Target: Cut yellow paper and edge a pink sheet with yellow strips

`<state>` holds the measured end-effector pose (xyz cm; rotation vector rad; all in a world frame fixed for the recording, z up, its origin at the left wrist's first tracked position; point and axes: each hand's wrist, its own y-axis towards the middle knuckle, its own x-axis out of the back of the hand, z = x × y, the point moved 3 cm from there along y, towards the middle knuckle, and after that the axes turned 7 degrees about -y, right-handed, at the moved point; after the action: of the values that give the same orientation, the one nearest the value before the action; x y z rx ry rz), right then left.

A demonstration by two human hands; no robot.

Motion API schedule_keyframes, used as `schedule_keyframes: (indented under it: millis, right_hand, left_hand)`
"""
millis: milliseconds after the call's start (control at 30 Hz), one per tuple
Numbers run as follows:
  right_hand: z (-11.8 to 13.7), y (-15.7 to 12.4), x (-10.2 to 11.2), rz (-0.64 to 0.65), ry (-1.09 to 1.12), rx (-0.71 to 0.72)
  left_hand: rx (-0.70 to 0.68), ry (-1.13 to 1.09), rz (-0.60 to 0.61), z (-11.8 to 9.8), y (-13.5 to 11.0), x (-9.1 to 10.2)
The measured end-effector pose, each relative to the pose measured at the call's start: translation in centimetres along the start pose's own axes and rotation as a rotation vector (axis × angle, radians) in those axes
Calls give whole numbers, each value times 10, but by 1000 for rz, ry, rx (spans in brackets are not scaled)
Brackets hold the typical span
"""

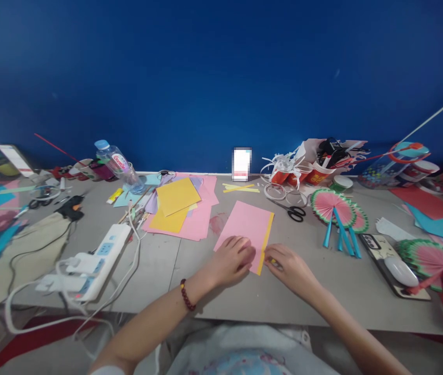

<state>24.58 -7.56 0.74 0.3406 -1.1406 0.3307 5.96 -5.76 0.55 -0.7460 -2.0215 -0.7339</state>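
Note:
A sheet of pink paper (244,224) lies on the grey table, with a yellow strip (267,239) along its right edge. My left hand (235,260) rests on the lower part of the sheet, fingers laid over it and slightly bent. At the strip's lower end, my right hand (289,268) has its fingers closed around a small yellow object (275,263), mostly hidden, whose kind I cannot make out. Loose yellow strips (240,187) lie beyond the sheet. Black-handled scissors (296,212) are to its right.
Yellow and pink papers (178,198) are piled on the left, near a tilted plastic bottle (119,166) and a white power strip (106,255) with cables. Watermelon-like paper fans (334,208), a phone (385,260) under a white mouse (401,271), and red cups (317,174) occupy the right.

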Motion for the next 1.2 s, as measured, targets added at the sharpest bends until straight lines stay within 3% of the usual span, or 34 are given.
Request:
schedule_keyframes:
  millis: [233, 500, 867, 1067, 1200]
  right_hand:
    - [-12, 1, -6, -30, 124, -100]
    - [-31, 14, -10, -66, 203, -173]
    - [-33, 33, -3, 22, 218, -179]
    - [-32, 36, -1, 35, 205, -146]
    - [-32, 38, 2, 57, 199, -157]
  left_hand:
    - [-159, 59, 47, -1, 0, -12]
    - [-118, 106, 62, -6, 4, -10]
    - [-145, 139, 89, -5, 5, -17]
    - [37, -81, 111, -3, 15, 0]
    - [87, -141, 148, 0, 31, 7]
